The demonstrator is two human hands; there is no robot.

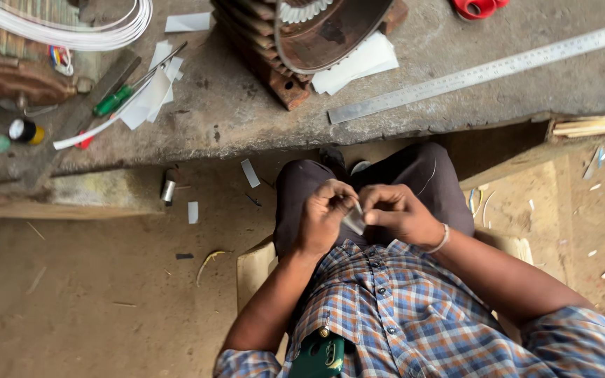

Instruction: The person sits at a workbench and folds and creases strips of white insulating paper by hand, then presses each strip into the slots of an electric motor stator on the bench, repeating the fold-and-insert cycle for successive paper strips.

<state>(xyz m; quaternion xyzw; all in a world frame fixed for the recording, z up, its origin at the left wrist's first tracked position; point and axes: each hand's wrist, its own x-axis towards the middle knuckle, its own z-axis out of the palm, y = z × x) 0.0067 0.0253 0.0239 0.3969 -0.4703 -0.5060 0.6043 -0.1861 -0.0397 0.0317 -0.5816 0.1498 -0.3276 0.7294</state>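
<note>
Both hands, left hand (322, 215) and right hand (397, 213), pinch a small pale paper slip (353, 220) over the lap, below the desk (246, 119); each grip is closed on it, and uneven pulling could tear or crease it

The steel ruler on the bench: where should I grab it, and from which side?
Best guess: take the steel ruler at its lower-left end, coming from the bench's front edge. It lies flat and slanting, so there is little to pinch; that end sits closest to the edge and to both hands, left hand and right hand, now holding a small paper strip.
</note>
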